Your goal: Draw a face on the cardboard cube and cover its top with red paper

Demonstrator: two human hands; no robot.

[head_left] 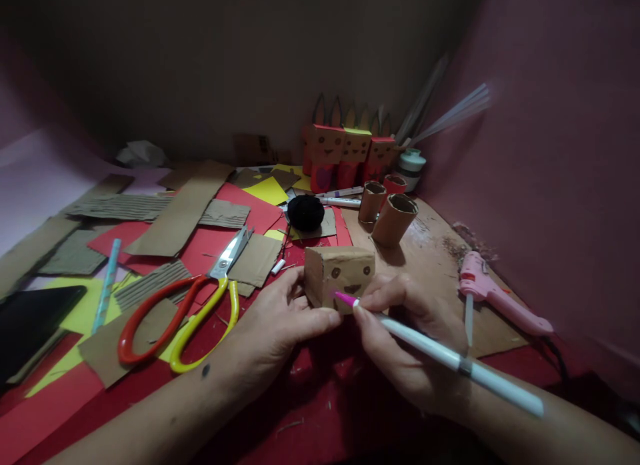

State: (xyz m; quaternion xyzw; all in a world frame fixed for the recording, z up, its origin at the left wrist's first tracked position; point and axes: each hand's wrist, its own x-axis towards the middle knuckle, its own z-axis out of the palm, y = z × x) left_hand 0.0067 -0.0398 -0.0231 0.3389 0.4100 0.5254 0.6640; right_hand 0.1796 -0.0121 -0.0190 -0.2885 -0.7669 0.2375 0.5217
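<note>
A small cardboard box [320, 271] with two drawn round eyes and a dark mouth stands in the middle, its face turned toward me. My left hand [280, 315] grips its left side and lower edge, the thumb along the bottom front. Between the thumb and fingers of my right hand [405, 331] is a white marker [425, 338] with a pink tip. That tip meets or nearly meets the box face, left of the mouth, where a faint pink tint shows. The right fingers also lie close to the box's right edge.
Scissors [225, 268] with red and yellow handles lie left on cardboard strips and coloured paper. Behind the box are a black yarn ball [306, 213], cardboard tubes [395, 219] and finished animal figures [327, 148]. A pink glue gun [500, 298] rests at right.
</note>
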